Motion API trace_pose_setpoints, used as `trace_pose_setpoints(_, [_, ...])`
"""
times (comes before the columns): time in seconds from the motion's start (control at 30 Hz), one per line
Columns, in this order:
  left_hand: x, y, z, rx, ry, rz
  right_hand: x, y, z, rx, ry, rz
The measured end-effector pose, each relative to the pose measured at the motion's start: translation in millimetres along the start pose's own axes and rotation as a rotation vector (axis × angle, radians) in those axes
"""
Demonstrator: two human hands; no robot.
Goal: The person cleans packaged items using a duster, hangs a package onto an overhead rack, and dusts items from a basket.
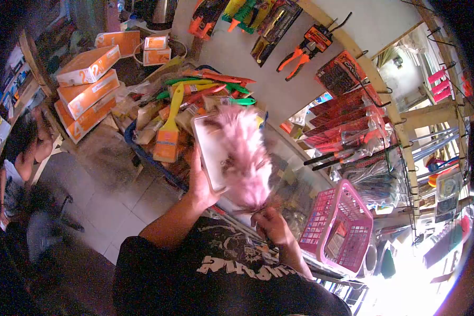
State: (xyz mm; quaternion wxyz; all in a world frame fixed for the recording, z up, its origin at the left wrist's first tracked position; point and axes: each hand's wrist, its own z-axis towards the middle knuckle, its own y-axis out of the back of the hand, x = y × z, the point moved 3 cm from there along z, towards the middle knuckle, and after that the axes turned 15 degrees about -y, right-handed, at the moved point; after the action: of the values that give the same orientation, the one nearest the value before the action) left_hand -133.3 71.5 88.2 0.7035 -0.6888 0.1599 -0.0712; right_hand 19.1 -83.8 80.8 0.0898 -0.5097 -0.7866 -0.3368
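Note:
My left hand [203, 181] holds a white, shallow rectangular box [211, 155] by its left and lower edge, tilted up in front of my chest. Across the right side of the box lies a fluffy pink and white duster [243, 158], blurred by motion. My right hand [271, 224] is closed at the lower end of the duster, its fingers pinched round what looks like a thin handle. Just behind the box, a paintbrush with a yellow handle [170, 126] rests on a heap of brushes.
Orange and white boxes [89, 66] are stacked at the upper left. A pink basket [337, 229] stands at the right. Packaged tools [347, 116] and pliers [310, 47] hang from a rack. Another person [29, 147] is at the far left.

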Motion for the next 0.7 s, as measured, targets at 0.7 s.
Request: trace_pose_setpoints(0.7, [-3.4, -5.9, -3.4, 0.401, -0.136, 0.161, -4.6, -9.4, -0.3, 0.021, 0.136, -0.016])
